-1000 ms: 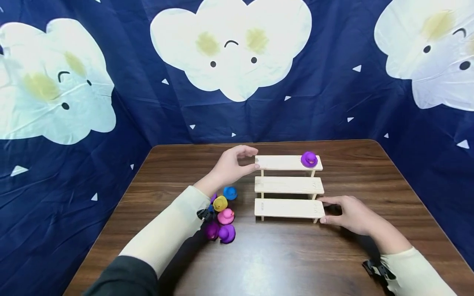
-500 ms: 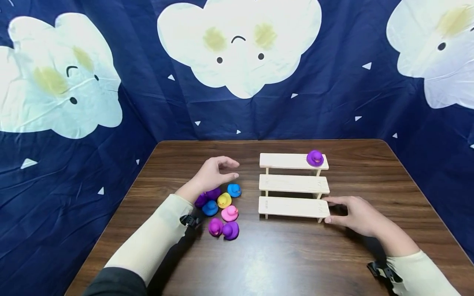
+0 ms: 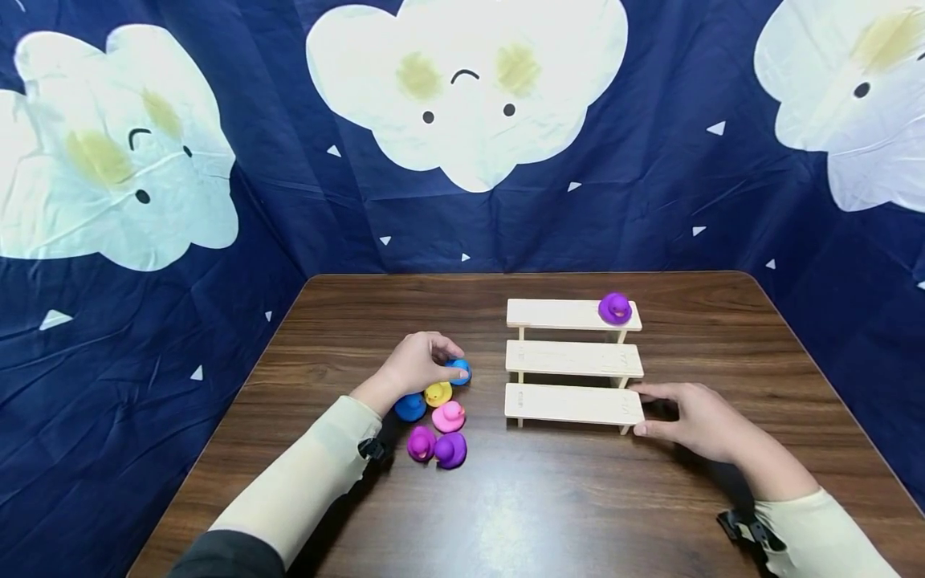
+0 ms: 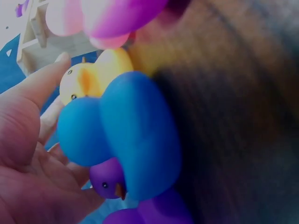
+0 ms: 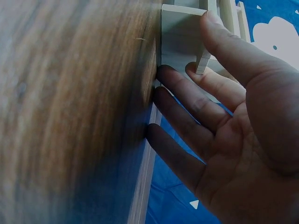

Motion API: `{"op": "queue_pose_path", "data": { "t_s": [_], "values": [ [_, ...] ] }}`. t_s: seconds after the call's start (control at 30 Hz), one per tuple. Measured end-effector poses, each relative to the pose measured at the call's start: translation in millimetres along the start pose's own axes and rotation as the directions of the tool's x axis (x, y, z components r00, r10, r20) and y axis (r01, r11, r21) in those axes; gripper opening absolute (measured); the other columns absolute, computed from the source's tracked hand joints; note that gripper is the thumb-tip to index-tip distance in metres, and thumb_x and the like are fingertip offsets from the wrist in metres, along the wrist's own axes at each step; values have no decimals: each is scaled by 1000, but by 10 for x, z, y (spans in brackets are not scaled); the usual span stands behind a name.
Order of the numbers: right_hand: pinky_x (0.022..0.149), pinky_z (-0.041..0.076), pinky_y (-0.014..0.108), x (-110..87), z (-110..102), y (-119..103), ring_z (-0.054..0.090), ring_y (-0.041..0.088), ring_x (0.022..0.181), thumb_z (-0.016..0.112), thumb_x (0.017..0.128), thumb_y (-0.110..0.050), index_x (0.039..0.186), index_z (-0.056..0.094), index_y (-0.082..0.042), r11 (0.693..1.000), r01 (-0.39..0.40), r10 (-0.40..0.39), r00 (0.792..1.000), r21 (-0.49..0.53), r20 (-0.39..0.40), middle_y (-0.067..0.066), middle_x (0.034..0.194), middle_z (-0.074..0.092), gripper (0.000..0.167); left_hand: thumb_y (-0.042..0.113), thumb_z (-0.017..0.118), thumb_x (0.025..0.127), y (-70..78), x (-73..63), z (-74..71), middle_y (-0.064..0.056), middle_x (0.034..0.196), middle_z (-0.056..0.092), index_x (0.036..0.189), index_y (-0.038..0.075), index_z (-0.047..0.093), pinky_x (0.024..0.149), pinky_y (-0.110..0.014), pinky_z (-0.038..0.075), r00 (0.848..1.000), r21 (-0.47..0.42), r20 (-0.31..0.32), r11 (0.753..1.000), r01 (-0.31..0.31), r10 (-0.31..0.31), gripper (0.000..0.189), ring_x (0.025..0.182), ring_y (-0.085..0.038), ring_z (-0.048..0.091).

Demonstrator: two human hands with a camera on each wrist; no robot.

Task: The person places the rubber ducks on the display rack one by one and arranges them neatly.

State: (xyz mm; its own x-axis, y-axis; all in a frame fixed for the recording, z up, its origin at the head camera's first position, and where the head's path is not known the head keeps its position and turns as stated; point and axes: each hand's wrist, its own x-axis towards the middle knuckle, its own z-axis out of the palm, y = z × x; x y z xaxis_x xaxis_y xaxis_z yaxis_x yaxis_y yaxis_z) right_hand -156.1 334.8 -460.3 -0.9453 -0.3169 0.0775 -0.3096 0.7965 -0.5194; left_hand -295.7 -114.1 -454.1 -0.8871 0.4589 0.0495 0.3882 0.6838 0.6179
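Note:
My left hand (image 3: 419,365) is at the far blue rubber duck (image 3: 459,370), thumb on its near side and fingers curved round behind; contact is partly hidden. In the left wrist view another blue duck (image 4: 135,135) and a yellow duck (image 4: 77,84) block the fingertips. My right hand (image 3: 694,421) holds the right end of the lowest step of a three-step wooden stand (image 3: 567,403), thumb in front and index finger behind. The right wrist view shows the thumb on the stand's edge (image 5: 184,35), other fingers spread below. A purple duck (image 3: 615,308) sits at the top step's right end.
Near my left hand lie a yellow duck (image 3: 438,392), a blue duck (image 3: 410,407), a pink duck (image 3: 449,417), a magenta duck (image 3: 421,442) and a purple duck (image 3: 451,450). The brown wooden table (image 3: 564,506) meets a dark blue cloud-print cloth (image 3: 462,233) behind.
My left hand left the top step's left end, moved left over the ducks, then came down onto the far blue duck. My right hand stays at the stand; the head view shifted slightly.

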Motion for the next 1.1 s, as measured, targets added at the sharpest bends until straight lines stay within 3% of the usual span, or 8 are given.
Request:
{"op": "queue_pose_path", "data": {
  "t_s": [0.13, 0.4, 0.73, 1.1],
  "values": [
    [97, 53, 61, -2, 0, -9, 65, 34, 120, 85, 86, -48, 136, 71, -16, 1000, -4, 4, 1000, 2, -1, 5, 125, 74, 60, 33, 94, 80, 9, -7, 29, 14, 93, 76, 101, 24, 82, 84, -36, 56, 1000, 39, -8, 999, 29, -29, 26, 93, -15, 71],
    [96, 54, 61, -7, 3, -9, 65, 33, 119, 85, 86, -48, 136, 72, -16, 1000, -2, 2, 1000, 7, -4, 5, 125, 74, 61, 32, 95, 79, 34, -13, 51, 12, 97, 77, 101, 28, 85, 83, -36, 55, 998, 88, -54, 995, 50, -45, 25, 93, -10, 72],
    [98, 53, 61, 3, 9, 9, 65, 33, 120, 84, 86, -49, 137, 71, -17, 1000, -9, 9, 1000, 3, 2, 4, 126, 74, 61, 26, 96, 78, 23, -16, 72, 12, 85, 75, 93, 23, 80, 87, -37, 54, 996, 39, -65, 997, 65, -62, 21, 89, -9, 72],
    [98, 53, 62, -3, 9, 12, 65, 34, 121, 85, 87, -46, 137, 71, -17, 1000, -8, 8, 1000, 5, 4, 3, 125, 74, 59, 17, 88, 86, -6, -23, 77, 7, 103, 73, 102, 17, 82, 89, -38, 61, 993, -68, -116, 997, -43, 35, 17, 97, -15, 74]
  ]
}}
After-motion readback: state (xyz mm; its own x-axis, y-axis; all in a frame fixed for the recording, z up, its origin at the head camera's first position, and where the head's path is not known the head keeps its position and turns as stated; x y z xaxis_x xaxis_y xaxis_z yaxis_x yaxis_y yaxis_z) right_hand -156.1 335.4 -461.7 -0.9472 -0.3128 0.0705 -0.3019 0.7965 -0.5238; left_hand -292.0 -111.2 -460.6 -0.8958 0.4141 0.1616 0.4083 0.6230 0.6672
